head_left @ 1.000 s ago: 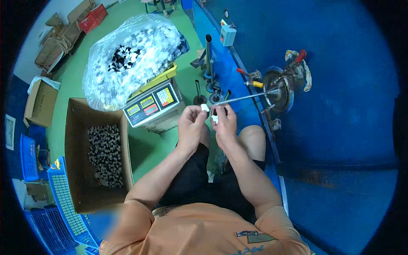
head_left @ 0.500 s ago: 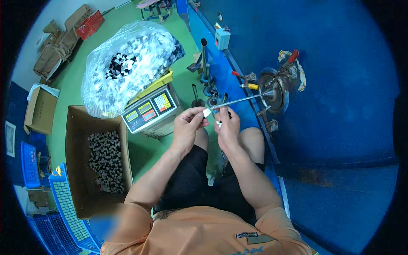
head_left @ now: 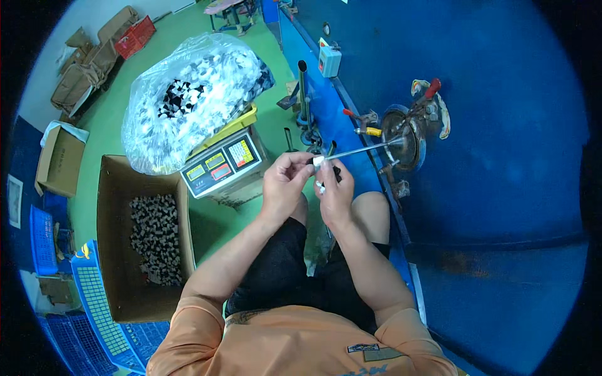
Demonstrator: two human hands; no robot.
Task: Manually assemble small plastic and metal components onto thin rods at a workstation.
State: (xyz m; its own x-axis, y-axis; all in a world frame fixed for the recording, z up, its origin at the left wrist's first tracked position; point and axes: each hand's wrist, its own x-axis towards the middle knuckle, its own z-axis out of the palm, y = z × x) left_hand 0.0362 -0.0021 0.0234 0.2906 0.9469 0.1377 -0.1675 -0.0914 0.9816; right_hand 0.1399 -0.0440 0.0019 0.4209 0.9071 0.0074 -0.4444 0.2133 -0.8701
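L hand (head_left: 283, 185) pinches a small blk/wht pc (head_left: 318, 161) btwn thumb & fingers, right at the near tip of a thin metal rod (head_left: 360, 150) (can't tell if it's on it), & R hand (head_left: 336, 195), just beside, has fingers curled round more small pcs (head_left: 321, 187), count hidden. Rod runs R to a round metal fixture (head_left: 402, 141) on a blue surface (head_left: 495, 188). Off L: scale (head_left: 215, 168) w/ clear bag (head_left: 144, 125) of blk/wht pcs above, then open cardbd box (head_left: 113, 250), part-filled w/ similar.
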